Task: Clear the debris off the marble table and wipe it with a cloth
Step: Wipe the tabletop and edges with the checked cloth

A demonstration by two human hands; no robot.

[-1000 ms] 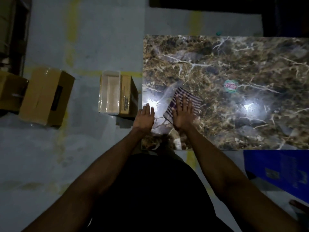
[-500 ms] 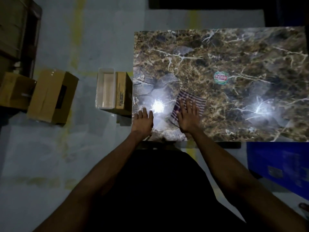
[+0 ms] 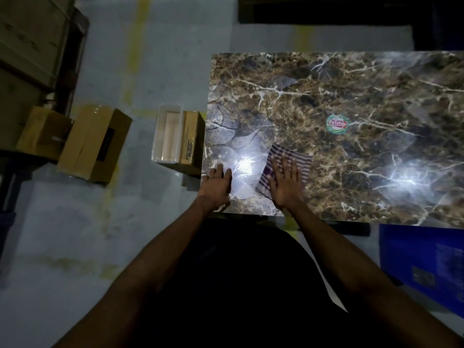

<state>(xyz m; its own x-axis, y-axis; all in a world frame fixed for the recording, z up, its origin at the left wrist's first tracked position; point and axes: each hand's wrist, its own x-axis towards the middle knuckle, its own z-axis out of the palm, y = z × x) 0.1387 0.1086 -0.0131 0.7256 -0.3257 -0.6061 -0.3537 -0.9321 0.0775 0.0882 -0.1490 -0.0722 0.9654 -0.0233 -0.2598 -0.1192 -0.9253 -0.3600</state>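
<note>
- Right hand (image 3: 286, 185) is flat on the cloth (image 3: 288, 163), palm down, fingers spread wide and pressing rather than gripping; nothing is pinched or closed around it.
- The cloth is striped, dark and pale bands, lying on the table (image 3: 351, 96) close to the near edge, towards its left end; its far right corner pokes out past the fingertips.
- Left hand (image 3: 217, 184) rests flat on the near left corner of the table, fingers straight and together, holding nothing.
- Between the two hands there's a bright glare spot (image 3: 244, 165) on the polished stone; a second glare (image 3: 401, 177) sits further right.
- The tabletop is brown marble with white veins, and no loose debris shows on it in this dim light.
- Round sticker (image 3: 337, 124) out in the middle of the table, green rim, red lettering on white that starts "Patel"; the last letters are too blurred to read.
- On the floor just left of the table: an open white tray (image 3: 167, 135) beside a cardboard box (image 3: 192, 141) with a printed label too small to read.
- Further left, a bigger cardboard box (image 3: 94, 143) with a dark panel on its side.
- Blue box (image 3: 424, 264) on the floor at near right, its print unreadable.
</note>
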